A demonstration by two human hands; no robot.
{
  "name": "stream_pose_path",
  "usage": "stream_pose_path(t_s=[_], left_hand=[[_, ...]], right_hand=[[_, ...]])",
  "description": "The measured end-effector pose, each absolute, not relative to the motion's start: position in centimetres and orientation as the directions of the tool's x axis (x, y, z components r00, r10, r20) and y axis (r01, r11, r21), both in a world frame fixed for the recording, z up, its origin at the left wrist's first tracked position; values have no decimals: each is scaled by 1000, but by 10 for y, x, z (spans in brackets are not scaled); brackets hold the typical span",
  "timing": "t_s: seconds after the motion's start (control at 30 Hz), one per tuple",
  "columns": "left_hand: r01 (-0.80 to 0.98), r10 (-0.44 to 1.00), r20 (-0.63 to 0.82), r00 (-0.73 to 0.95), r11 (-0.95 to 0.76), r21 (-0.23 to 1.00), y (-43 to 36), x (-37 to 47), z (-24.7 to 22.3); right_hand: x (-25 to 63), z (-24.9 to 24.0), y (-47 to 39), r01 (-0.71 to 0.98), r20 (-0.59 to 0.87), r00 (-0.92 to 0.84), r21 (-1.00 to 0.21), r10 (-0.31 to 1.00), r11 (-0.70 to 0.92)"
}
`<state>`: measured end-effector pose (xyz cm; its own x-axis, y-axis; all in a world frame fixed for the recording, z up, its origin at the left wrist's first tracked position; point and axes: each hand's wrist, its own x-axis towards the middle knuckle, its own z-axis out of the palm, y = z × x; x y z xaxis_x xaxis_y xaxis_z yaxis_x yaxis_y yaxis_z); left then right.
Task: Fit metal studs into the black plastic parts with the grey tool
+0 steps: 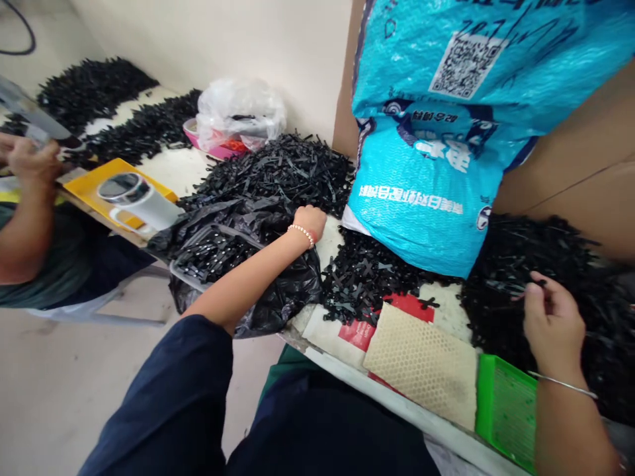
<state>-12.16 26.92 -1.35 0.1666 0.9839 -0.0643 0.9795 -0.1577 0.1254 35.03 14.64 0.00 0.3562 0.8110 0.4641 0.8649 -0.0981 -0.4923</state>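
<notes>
Black plastic fills the head view, and one small black piece (538, 283) sits in the right hand (553, 320), pinched between thumb and fingertip, likely because it is too slight for a fuller grip. A dense heap of black plastic parts (526, 248) lies just beyond and around that hand. The left hand (310, 223) is curled, palm down; its fingertips are hidden, so I cannot tell whether it grasps anything. Left of it, a plastic tub (186, 276) of parts stands amid black bagging, presumably kept near for short reaches. Right of it leans a blue woven sack (421, 205), which walls off the space between the hands. Nearer the body than the right hand are a green tray (489, 390) and a honeycomb-textured pad (426, 360), both close against the table edge (367, 385), leaving sideways movement little margin there.
</notes>
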Motion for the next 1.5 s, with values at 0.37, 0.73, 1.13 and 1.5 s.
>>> stream_pose_path(t_s=[0.37,0.73,1.13,1.5], left_hand=[[1000,974,-227,8,-13,-22,267,-127,-28],[995,976,-197,-96,99,8,261,-115,-30],[159,981,-161,108,143,977,89,-45,22],[-130,834,-334,440,427,895,-15,22,-18]], right_hand=[[364,-18,147,613,234,455,-782,859,-112],[329,11,103,-162,-137,398,-984,907,-78],[204,-38,-18,-215,-199,14,-958,980,-191],[200,-23,-61,408,143,137,-910,980,76]])
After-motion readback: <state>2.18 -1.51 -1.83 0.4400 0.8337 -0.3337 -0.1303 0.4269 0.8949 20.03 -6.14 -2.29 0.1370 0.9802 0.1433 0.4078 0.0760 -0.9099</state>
